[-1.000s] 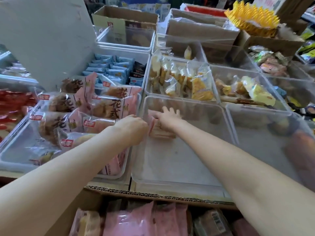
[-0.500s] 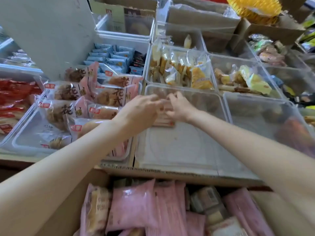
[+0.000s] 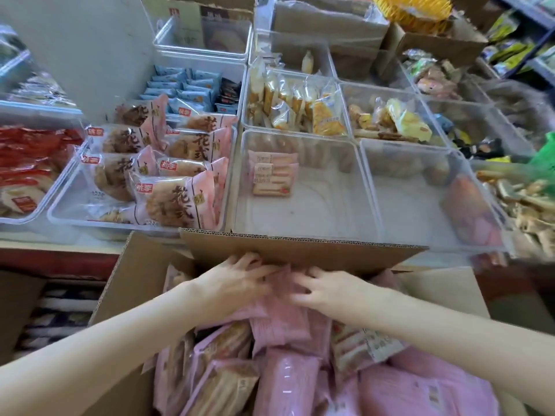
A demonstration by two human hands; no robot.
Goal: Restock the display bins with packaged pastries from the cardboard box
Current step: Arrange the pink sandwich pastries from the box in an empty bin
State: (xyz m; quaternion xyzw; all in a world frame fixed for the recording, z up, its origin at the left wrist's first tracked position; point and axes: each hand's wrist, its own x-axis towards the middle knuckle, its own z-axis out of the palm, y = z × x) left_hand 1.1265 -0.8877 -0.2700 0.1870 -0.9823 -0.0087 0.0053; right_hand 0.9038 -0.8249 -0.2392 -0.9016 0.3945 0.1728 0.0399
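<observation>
Compared with half a second ago, both hands have left the clear bin and have come down into the cardboard box (image 3: 300,250) at the near edge; the view has also tilted down, so more of the box shows. At the far left stands one tray of red packets (image 3: 27,163), only partly in view. Next to it, one clear bin (image 3: 69,214) holds round cakes in pink and clear wrappers (image 3: 174,199); I can count about seven, but some are hidden under others. Behind it is a bin of small blue packets (image 3: 183,85), too many and too small to count. In the middle, the near clear bin (image 3: 300,211) now holds pink packaged pastries (image 3: 271,172) stacked in its far left corner; about three overlap, and the rest of its floor is bare. The left hand (image 3: 237,283) lies on the pink packets in the box (image 3: 285,382) with its fingers bent down onto a wrapper, and the right hand (image 3: 330,289) is just beside it, fingers curled into the same heap; whether either hand really grips a packet I cannot tell. To the right is one more clear bin (image 3: 420,211) with a blurred reddish packet at its right wall.
</observation>
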